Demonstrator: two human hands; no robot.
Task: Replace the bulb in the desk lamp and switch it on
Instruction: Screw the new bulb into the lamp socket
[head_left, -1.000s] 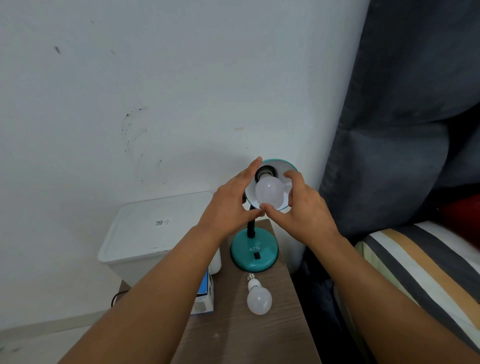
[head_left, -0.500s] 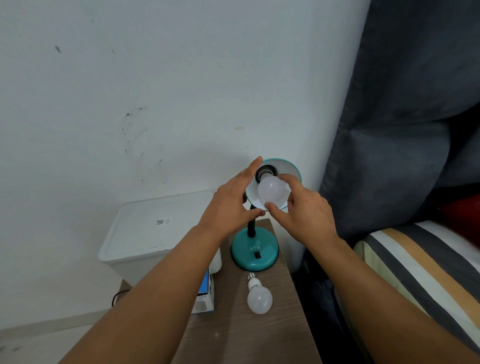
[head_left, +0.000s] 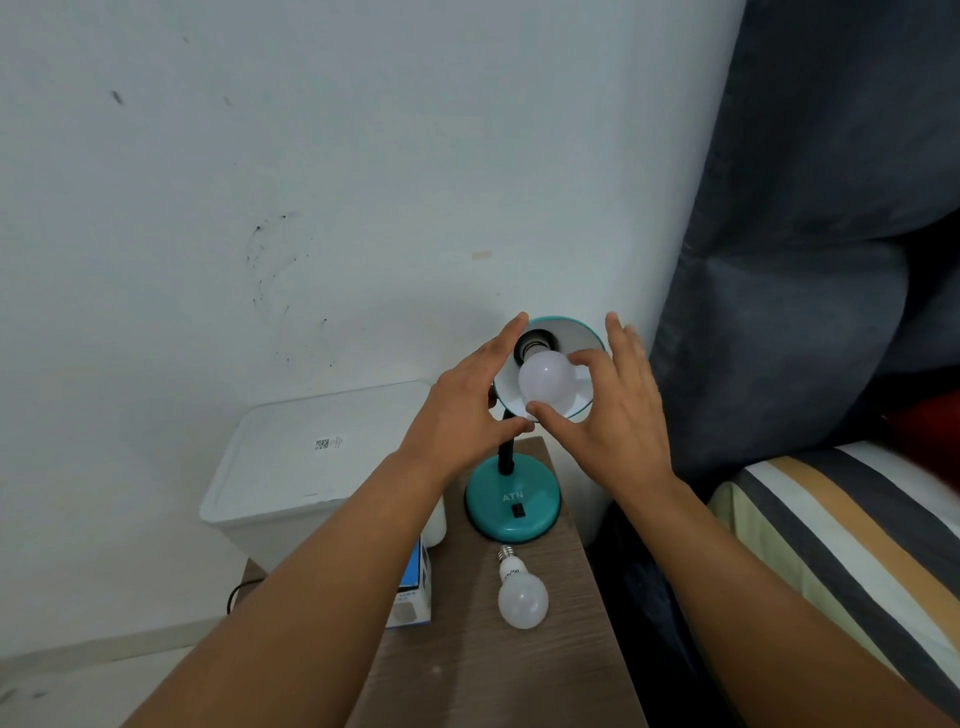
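Note:
A teal desk lamp stands on its round base (head_left: 511, 506) at the far end of a wooden bedside table (head_left: 493, 675), a black switch (head_left: 517, 511) on the base. Its shade (head_left: 579, 335) is tilted up towards me, and a white bulb (head_left: 545, 382) sits at the socket. My left hand (head_left: 462, 415) grips the shade's left rim, fingers over the top and thumb underneath. My right hand (head_left: 618, 415) pinches the bulb between thumb and index finger, the other fingers raised. A second white bulb (head_left: 522, 597) lies loose on the table in front of the base.
A blue and white carton (head_left: 413, 592) and a small white cylinder (head_left: 435, 525) sit on the table's left side. A white lidded bin (head_left: 311, 457) stands left of the table against the wall. A striped bed (head_left: 857, 530) and dark curtain (head_left: 805, 260) fill the right.
My right hand has shifted its hold round the bulb: the thumb moved under it and the outer fingers now stretch upward. My left hand has stayed on the shade.

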